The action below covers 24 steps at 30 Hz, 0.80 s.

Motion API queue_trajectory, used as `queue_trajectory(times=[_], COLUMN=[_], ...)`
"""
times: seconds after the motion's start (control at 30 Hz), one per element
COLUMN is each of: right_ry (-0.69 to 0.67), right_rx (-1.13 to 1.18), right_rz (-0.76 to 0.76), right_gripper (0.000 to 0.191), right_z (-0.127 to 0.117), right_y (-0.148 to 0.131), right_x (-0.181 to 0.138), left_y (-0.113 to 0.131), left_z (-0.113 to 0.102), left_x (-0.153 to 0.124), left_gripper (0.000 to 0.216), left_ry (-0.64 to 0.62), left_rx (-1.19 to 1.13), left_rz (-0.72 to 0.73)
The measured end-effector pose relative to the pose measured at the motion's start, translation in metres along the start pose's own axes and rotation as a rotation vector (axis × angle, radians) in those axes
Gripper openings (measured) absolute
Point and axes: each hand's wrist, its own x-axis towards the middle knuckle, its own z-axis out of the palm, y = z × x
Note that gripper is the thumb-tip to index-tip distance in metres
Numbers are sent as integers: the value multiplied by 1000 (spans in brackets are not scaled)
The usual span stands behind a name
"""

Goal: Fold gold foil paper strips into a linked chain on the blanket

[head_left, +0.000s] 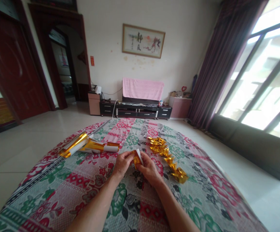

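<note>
Between my two hands is a small sheet of gold foil paper (137,158) with a white back, partly bent over. My left hand (123,163) pinches its left side with thumb and fingers. On the other side, my right hand (149,167) grips the lower right part, its thumb near the bottom edge. To the right on the floral cloth (130,196) lies a row of folded gold foil pieces (167,156). Over on the left rest loose, curled gold sheets with white backs (94,146).
The cloth covers a broad rounded surface. Beyond it, against the wall, stands a low black cabinet (136,111) with a pink towel (143,88) draped over something above it. A purple curtain (217,71) and windows line the right; a red door (14,67) stands left.
</note>
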Motion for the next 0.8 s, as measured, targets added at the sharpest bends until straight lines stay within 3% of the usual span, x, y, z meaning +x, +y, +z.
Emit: queue_trajectory(times=[0.8], right_ry=[-21], right_rx=[-23], right_rz=[28], right_gripper=[49], right_z=[0], right_y=[-3], right_x=[0], left_y=[0], left_z=[1], left_x=[0], left_gripper=[23], left_ry=[63], left_rx=[13], left_rz=[-15])
